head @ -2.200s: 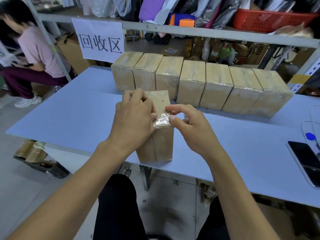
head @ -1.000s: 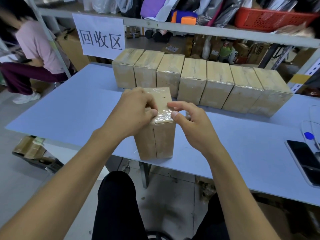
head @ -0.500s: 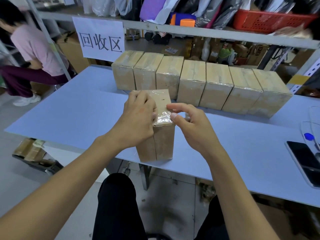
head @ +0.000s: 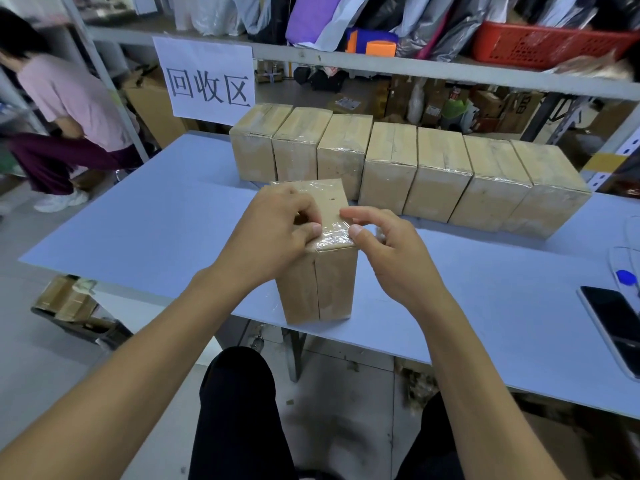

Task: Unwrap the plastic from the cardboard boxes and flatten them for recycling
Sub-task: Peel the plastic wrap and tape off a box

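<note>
You've got one cardboard box [head: 318, 275] standing upright near the front edge of the light blue table [head: 145, 230], right in the centre of the frame. The plastic wrap [head: 330, 237] is bunched and shiny along its top front edge, and that's where both your hands are working. Your left hand [head: 273, 233] lies over the top left of the box, fingers curled, thumb pressed onto the crinkled film. Your right hand [head: 388, 251] comes in from the right, thumb tip touching the same patch of film, index finger stretched out above it, the other fingers loosely curled. I can't tell whether that thumb and finger actually have hold of the wrap.

Behind it, across the middle of the frame, a row of seven wrapped boxes [head: 408, 168] stands side by side, touching each other. A white paper sign [head: 207, 77] with black characters hangs off the shelf rail in the upper left. A red basket [head: 540, 43] sits on the shelf upper right. A dark phone [head: 613, 323] lies flat at the right edge of the table. A person in a pink shirt [head: 72, 98] is at far left.
</note>
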